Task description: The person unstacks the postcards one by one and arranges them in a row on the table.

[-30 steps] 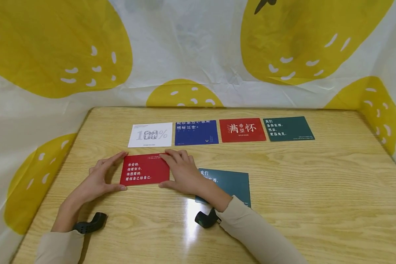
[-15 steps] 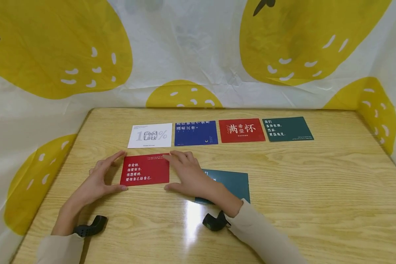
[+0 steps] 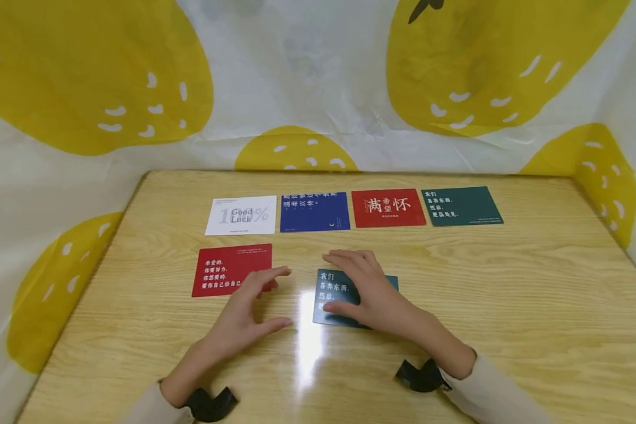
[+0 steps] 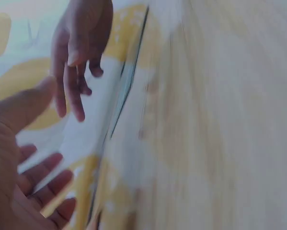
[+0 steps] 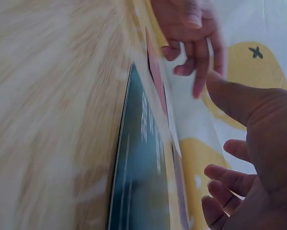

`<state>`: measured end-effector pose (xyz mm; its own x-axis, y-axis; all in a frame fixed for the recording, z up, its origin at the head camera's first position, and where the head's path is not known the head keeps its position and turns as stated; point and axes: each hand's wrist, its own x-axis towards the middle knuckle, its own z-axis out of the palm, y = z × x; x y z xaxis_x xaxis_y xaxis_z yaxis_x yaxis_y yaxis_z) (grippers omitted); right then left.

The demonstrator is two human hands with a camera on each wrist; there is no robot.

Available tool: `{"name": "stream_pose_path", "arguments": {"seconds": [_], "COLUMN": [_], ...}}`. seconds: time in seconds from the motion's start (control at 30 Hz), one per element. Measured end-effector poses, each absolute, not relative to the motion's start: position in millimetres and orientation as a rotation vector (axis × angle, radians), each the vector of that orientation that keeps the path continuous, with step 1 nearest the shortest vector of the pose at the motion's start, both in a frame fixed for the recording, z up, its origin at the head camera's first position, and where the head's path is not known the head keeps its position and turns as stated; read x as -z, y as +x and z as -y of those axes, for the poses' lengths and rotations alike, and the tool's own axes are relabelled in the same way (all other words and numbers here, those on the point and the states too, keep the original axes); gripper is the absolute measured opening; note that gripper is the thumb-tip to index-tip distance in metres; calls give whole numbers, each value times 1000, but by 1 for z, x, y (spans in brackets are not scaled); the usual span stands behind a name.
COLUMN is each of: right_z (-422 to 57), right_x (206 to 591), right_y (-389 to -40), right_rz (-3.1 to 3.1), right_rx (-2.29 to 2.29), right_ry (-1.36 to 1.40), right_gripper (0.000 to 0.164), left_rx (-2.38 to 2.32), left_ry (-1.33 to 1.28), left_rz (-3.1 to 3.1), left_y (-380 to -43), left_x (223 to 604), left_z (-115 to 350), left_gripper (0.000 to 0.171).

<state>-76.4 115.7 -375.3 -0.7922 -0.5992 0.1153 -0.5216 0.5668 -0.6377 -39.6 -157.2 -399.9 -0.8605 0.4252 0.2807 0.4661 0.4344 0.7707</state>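
On the table lies a red card with white writing, its lower right part behind my left hand. That hand holds nothing; its fingers and thumb are spread apart toward the right. Over a dark green card is my right hand, thumb and fingers apart, hiding the card's middle and right part. In the right wrist view the green card lies flat, apart from the right hand. The left wrist view is blurred, with the left hand facing the other hand.
A row of cards runs along the back: white, blue, red and dark green. The wooden table meets a white cloth with yellow fruit prints at its back and sides. Black wrist cameras sit on both wrists.
My left hand has left the red card's left edge and moved right, across its lower right corner. My right hand has moved right from that card to over the green one. The cards stay put.
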Motion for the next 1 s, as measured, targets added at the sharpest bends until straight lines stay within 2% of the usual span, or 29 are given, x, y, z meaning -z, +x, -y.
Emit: {"name": "stream_pose_path", "arguments": {"seconds": [0.27, 0.4, 0.7, 1.0], "right_z": [-162, -181, -200, -204], "right_x": [388, 396, 406, 409], "right_y": [-66, -58, -51, -42], "right_rz": [-2709, -2718, -2729, -2714], "right_rx": [1034, 1001, 947, 970], "right_ry": [-891, -839, -871, -904], "right_gripper": [91, 96, 100, 93], "left_rx": [1363, 1267, 1160, 1060], "left_ry": [-802, -813, -826, -1034], "left_rz": [2803, 2876, 2913, 2779], "left_y": [-47, -52, -52, -43], "left_x": [419, 420, 418, 424], "left_z": [119, 108, 107, 105], "left_gripper": [102, 107, 102, 101]}}
